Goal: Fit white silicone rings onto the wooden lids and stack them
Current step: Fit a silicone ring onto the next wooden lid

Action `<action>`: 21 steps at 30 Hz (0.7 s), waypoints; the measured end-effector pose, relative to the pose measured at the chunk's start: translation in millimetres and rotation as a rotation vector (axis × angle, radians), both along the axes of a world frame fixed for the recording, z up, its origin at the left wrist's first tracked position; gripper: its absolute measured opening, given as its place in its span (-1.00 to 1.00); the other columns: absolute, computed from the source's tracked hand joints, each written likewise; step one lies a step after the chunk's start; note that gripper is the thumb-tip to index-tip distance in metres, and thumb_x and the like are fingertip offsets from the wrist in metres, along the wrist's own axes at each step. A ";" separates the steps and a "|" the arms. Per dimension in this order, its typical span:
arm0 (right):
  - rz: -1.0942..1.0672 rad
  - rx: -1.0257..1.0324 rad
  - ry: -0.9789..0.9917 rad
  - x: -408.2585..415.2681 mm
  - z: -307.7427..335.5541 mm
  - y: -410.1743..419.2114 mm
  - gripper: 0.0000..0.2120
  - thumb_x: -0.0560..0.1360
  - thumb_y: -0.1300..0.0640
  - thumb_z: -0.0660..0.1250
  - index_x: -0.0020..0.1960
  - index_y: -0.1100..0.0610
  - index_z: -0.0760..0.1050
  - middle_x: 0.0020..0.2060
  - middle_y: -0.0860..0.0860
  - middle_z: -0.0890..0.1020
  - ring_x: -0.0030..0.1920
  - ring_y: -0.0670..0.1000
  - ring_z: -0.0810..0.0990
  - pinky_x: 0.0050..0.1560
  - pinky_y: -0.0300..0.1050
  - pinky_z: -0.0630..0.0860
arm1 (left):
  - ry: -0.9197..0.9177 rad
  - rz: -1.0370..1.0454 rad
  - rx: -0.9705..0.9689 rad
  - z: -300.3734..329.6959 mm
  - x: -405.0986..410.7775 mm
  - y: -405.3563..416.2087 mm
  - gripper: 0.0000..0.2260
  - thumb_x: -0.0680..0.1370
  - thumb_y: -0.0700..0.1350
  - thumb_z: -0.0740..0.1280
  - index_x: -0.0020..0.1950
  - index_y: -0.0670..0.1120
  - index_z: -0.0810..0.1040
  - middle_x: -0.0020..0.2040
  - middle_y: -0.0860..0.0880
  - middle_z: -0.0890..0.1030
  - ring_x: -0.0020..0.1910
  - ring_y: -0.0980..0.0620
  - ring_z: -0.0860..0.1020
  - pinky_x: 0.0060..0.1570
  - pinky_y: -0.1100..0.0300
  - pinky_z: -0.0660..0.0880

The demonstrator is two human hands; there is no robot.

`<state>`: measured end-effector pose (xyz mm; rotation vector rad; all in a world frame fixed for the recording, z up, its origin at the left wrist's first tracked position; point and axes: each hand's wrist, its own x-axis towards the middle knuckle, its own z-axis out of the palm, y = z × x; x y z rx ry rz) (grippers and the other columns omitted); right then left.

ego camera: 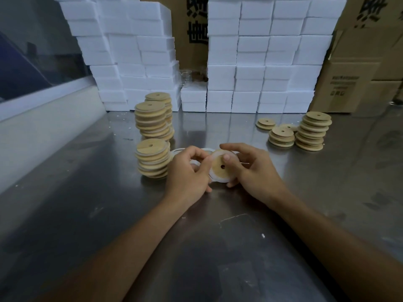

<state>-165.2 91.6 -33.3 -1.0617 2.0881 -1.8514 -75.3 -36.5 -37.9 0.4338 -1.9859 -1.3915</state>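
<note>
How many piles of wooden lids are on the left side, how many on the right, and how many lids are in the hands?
Piles on the left: 3
Piles on the right: 4
Lids held in the hands: 1
Total: 7 piles and 1 held lid

Two bare hands: left hand (189, 171), right hand (250, 168). One round wooden lid with a centre hole (221, 167) held between them, one white silicone ring (214, 178) round its rim. Three stacks of ringed wooden lids on the left (152, 158). Three piles of bare wooden lids on the right (313, 131), plus one single lid. Loose rings behind the hands, number unclear. White foam blocks (250, 62) too many to count.
</note>
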 end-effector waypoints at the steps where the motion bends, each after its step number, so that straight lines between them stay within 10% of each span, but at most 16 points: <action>1: 0.003 -0.007 0.008 -0.1 -1.1 -0.7 -0.77 0.58 0.16 0.34 0.23 0.12 0.58 -0.08 0.10 0.68 -0.29 -0.01 0.66 -0.36 -0.13 0.62 | -0.004 0.003 -0.012 -0.1 0.0 0.3 -0.89 0.58 -0.17 0.33 -0.14 -0.05 0.50 -0.51 -0.04 0.57 -0.61 0.01 0.53 -0.53 0.17 0.45; 21: -0.017 -0.109 -0.084 8.0 6.0 0.7 -0.92 0.58 0.23 0.34 -0.10 0.15 0.54 -0.21 0.06 0.69 -0.25 -0.01 0.69 -0.43 -0.06 0.63 | -0.039 -0.018 -0.024 2.1 -0.2 3.4 -0.82 0.62 -0.23 0.26 -0.17 -0.06 0.44 -0.22 0.01 0.60 -0.42 -0.04 0.67 -0.32 -0.22 0.62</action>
